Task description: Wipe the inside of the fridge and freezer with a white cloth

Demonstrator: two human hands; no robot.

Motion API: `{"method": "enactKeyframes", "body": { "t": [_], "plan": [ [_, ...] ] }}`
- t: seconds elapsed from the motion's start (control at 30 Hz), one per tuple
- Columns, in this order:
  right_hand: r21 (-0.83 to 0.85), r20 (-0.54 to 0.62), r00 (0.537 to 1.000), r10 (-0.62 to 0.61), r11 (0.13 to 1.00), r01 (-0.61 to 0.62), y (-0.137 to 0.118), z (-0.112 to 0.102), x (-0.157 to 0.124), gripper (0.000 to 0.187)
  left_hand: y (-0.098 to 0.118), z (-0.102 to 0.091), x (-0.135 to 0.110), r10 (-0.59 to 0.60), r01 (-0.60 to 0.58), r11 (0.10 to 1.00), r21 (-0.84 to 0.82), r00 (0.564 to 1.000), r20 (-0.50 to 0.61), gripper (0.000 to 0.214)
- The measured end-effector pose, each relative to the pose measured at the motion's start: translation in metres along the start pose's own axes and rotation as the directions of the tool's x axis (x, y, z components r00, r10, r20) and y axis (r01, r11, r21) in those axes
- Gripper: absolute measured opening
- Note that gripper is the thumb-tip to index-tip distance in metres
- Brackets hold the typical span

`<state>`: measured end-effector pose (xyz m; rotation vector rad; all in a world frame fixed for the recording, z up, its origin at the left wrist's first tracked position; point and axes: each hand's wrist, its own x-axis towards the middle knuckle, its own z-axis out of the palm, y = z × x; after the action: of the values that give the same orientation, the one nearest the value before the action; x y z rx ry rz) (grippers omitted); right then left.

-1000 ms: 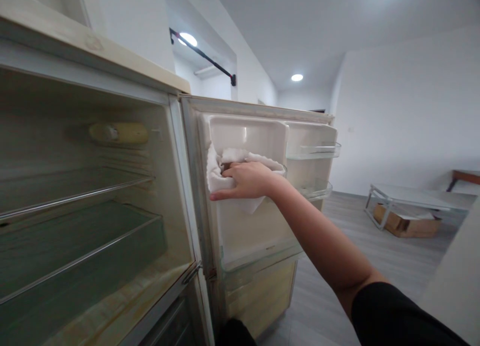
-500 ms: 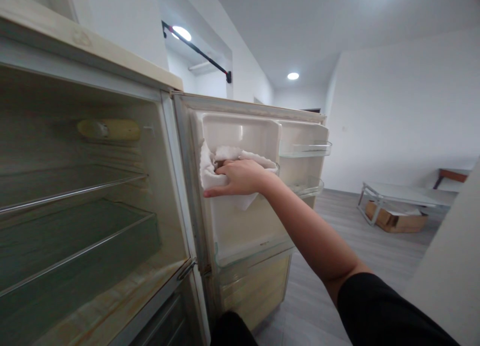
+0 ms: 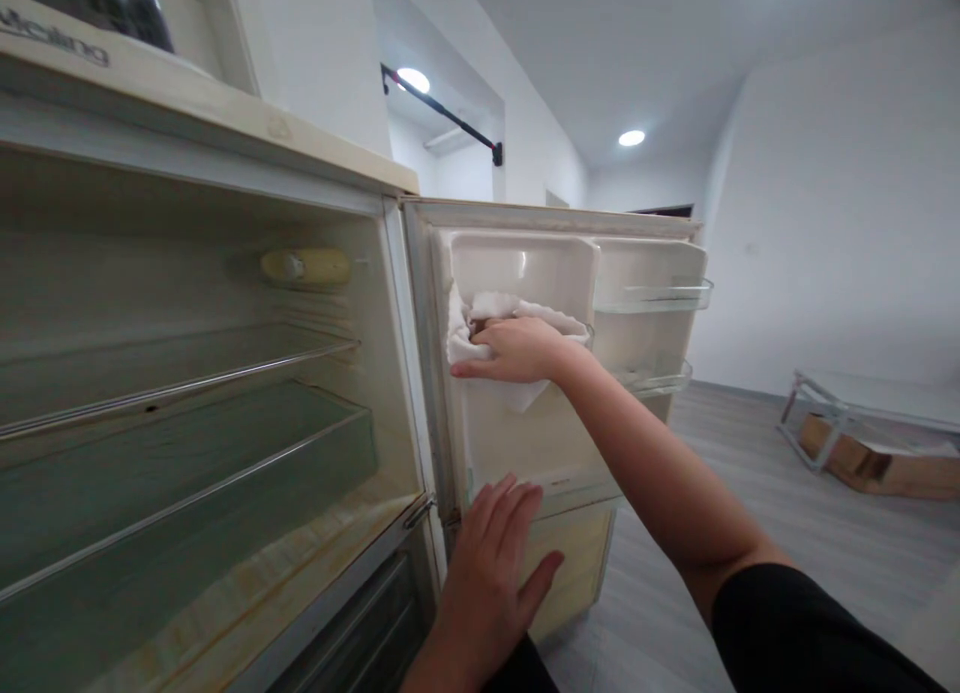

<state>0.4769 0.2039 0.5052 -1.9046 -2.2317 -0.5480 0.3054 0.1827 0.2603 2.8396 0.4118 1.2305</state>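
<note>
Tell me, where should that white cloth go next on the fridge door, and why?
Probably slide the right hand and crumpled white cloth rightwards: they sit at the cream fridge door's hinge end, clear plastic shelves lie beyond, and the open left hand is by its lower edge.

The fridge [image 3: 225, 273] stands open on the grey floor [image 3: 712, 503]. Inside it, two long shelves run across, a top shelf [image 3: 187, 378] and a lower shelf [image 3: 187, 493]. The fridge bottom [image 3: 247, 583] has yellow-brown stains. The fridge door [image 3: 540, 438] swings out to the right. Near its top is a white door box [image 3: 525, 263]. A white cloth [image 3: 495, 305] lies bunched on the box's front edge, and the right hand [image 3: 521, 351] holds it there. Beside the box, two see-through door shelves [image 3: 652, 295] stick out, one above the other. A longer door shelf [image 3: 589, 483] runs lower down, with the left hand [image 3: 487, 563] flat close by it. Far off on the floor, a low table [image 3: 877, 398] stands over a brown cardboard box [image 3: 862, 463].
</note>
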Motion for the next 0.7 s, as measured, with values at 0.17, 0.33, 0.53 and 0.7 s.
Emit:
{"method": "enactKeyframes", "body": {
  "t": [0.17,0.33,0.53,0.7],
  "plan": [
    [0.015,0.003,1.0,0.001,1.0,-0.001,-0.001,-0.001,0.0,0.073,-0.012,0.017,0.011,-0.068,0.07,0.998,-0.01,0.988,0.14,0.052],
    [-0.006,-0.031,0.999,0.013,1.0,-0.013,-0.006,0.0,-0.001,0.067,-0.027,0.034,0.006,-0.234,0.219,0.972,0.081,0.902,0.363,0.056],
    [0.048,-0.024,1.0,0.005,0.999,-0.003,0.0,-0.005,-0.009,0.072,-0.034,0.054,-0.006,-0.282,0.251,0.957,0.146,0.923,0.261,0.039],
    [0.025,0.039,0.99,0.134,0.991,-0.135,0.026,-0.013,-0.037,0.08,-0.036,0.054,-0.016,-0.247,0.22,0.965,0.145,0.948,0.203,0.037]
  ]
}}
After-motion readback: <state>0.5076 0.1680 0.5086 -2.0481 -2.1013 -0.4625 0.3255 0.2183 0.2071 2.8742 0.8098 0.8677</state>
